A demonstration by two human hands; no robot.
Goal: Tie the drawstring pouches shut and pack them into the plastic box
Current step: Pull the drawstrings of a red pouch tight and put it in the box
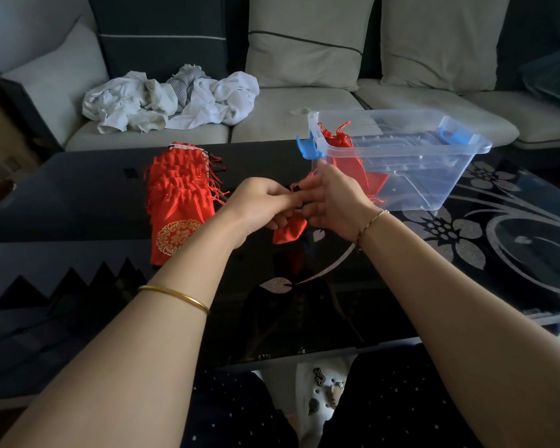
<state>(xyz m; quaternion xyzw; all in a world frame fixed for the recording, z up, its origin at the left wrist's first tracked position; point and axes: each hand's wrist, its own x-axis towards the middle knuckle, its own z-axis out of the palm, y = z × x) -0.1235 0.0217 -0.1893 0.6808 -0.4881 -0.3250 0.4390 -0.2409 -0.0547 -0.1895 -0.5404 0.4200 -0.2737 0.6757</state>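
A pale sofa [272, 118] with dark and light cushions is seen across the back. In front of it a dark glass desk [78, 195], printed with silver flowers on its right side, is spread across the middle. A clear plastic box [434, 176] with blue latches [306, 147] is set on the desk's far right part, open at the top. A heap of white cloth [172, 98] is left on the sofa seat, well apart from the box. A stack of pouches [181, 195], red with gold print on the nearest one, is laid on the desk to the left of the hands, cords trailing to its right. A few packed pouches [346, 156] are lodged inside the box against its left wall.

A single pouch [290, 229] is held above the desk, between the stack and the box, its body hanging below the hands. Its gathered neck is gripped by the left hand [259, 205], whose fingers [285, 202] are curled round it. Its red cord [299, 185] is pinched by the fingers [311, 192] of the right hand [340, 205]. The two hands are brought close together, touching at the fingertips. A gold bangle [175, 297] is worn on the left forearm and a thin bracelet [370, 221] on the right wrist.
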